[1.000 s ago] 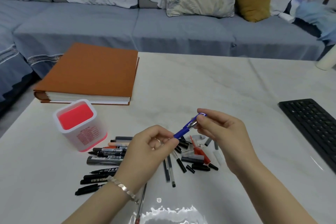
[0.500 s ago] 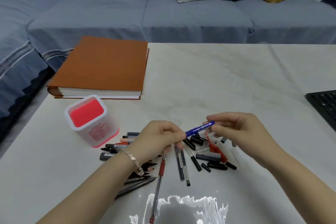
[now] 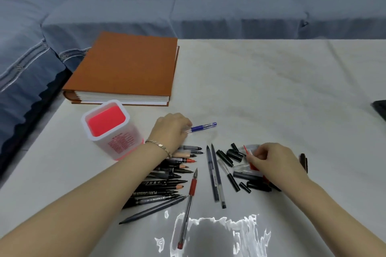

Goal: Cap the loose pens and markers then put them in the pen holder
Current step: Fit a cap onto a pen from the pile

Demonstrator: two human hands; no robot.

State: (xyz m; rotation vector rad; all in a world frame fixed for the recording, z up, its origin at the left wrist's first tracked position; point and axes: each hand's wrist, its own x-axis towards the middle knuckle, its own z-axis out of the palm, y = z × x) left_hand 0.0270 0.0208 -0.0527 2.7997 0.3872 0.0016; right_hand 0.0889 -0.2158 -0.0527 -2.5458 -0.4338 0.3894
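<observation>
A blue pen (image 3: pixel 201 127) is held at one end by the left hand (image 3: pixel 170 129), just beside the pen holder (image 3: pixel 111 129) on the counter (image 3: pixel 271 94). The left grip is closed around the end of that pen, and the rest of the pen sticks out to the right, low over the counter. A blue cap looks to be on its far tip, so it is judged to be capped and ready to be dropped in. The pen holder is a white cup with a red inside, and no pens can be seen in it, so nothing has been put away yet as far as can be told. The right hand (image 3: pixel 275 162) is laid over a little heap of loose caps (image 3: pixel 234 155), and its fingertips (image 3: pixel 253 157) are pinched on a small red piece (image 3: pixel 253 166). It cannot be told for sure if this piece is a cap or something else. A big pile of black markers (image 3: pixel 167 181) is lying under the left wrist, and many of their tips are bare. A red pen (image 3: pixel 188 200) and two grey pens (image 3: pixel 215 177) are lying uncapped near the middle. Most of the job is still left: almost every pen must be capped and then placed in the holder. An orange book (image 3: pixel 129 69) is lying behind the holder and is not part of the job.
</observation>
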